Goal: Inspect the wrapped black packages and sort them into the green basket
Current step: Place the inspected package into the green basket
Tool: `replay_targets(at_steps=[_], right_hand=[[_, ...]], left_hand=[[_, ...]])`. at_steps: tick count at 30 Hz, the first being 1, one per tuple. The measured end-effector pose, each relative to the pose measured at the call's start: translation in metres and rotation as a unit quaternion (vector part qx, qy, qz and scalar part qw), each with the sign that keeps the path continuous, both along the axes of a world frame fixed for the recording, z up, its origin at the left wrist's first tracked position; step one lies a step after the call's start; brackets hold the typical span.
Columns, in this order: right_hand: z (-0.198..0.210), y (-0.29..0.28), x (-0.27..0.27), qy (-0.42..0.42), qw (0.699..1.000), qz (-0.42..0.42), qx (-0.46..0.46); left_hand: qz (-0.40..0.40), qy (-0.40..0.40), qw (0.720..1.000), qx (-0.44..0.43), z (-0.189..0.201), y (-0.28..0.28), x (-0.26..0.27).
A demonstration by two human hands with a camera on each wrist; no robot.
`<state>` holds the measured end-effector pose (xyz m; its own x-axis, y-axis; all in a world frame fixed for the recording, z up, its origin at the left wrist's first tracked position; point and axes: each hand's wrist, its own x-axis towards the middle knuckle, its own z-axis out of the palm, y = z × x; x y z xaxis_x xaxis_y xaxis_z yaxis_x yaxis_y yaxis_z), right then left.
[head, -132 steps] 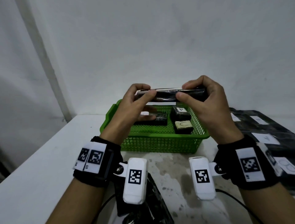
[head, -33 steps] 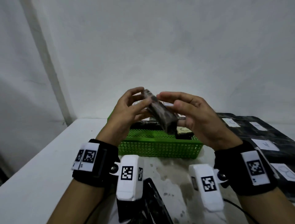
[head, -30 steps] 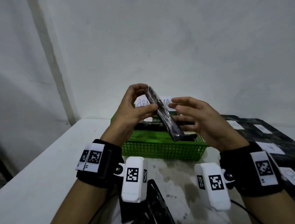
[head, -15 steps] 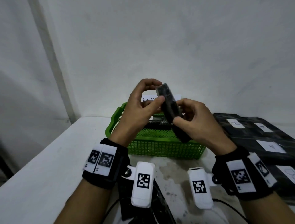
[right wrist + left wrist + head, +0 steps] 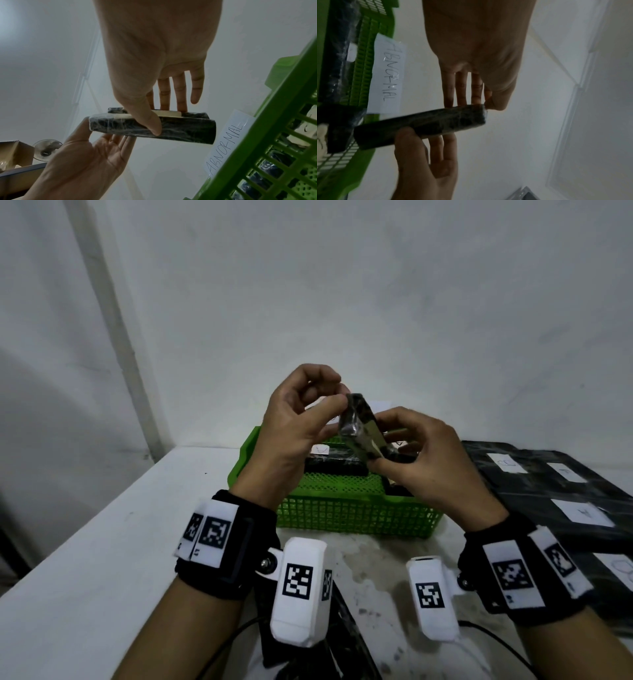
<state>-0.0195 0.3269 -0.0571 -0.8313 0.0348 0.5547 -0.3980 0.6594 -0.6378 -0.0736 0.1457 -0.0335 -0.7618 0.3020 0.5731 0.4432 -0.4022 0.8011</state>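
Both hands hold 1 wrapped black package [image 5: 359, 428] above the green basket [image 5: 352, 513]: left hand [image 5: 294, 429] pinching its top end, right hand [image 5: 431, 460] gripping its lower part.

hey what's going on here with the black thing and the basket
A person holds one wrapped black package up above the green basket, looking it over. The left hand pinches its upper end and the right hand grips the lower part. A few packages already lie in the basket, which carries a paper label reading ABNORMAL. More black packages lie on the table to the right.
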Motion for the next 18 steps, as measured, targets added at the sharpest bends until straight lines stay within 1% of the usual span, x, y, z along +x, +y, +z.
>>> replay_targets(at_steps=[3, 5, 8, 10, 12, 14, 16, 18], right_hand=[[0.0, -0.002, 0.001, 0.012, 1.0, -0.01, 0.023], [0.001, -0.002, 0.002, 0.012, 0.999, -0.008, 0.033], [0.002, 0.0, 0.001, -0.009, 0.999, 0.009, 0.031], [0.006, 0.001, -0.003, -0.014, 0.999, 0.012, 0.033], [0.015, 0.001, -0.013, -0.031, 0.998, 0.005, 0.061], [0.026, -0.001, -0.032, -0.067, 0.992, 0.003, 0.11], [0.035, -0.006, -0.058, -0.091, 0.978, -0.004, 0.19], [0.039, -0.012, -0.09, -0.113, 0.955, 0.001, 0.274]], left_hand=[[0.052, 0.058, 0.997, -0.009, 0.0, -0.004, -0.001], [0.08, 0.067, 0.994, -0.011, -0.001, -0.007, -0.004], [0.088, 0.019, 0.996, -0.014, -0.006, -0.016, -0.01], [0.093, -0.02, 0.995, -0.04, -0.007, -0.026, -0.017], [0.125, -0.036, 0.987, -0.094, -0.009, -0.04, -0.029], [0.166, -0.039, 0.972, -0.163, -0.012, -0.057, -0.045], [0.202, -0.031, 0.948, -0.243, -0.018, -0.071, -0.06], [0.232, -0.011, 0.915, -0.329, -0.027, -0.081, -0.072]])
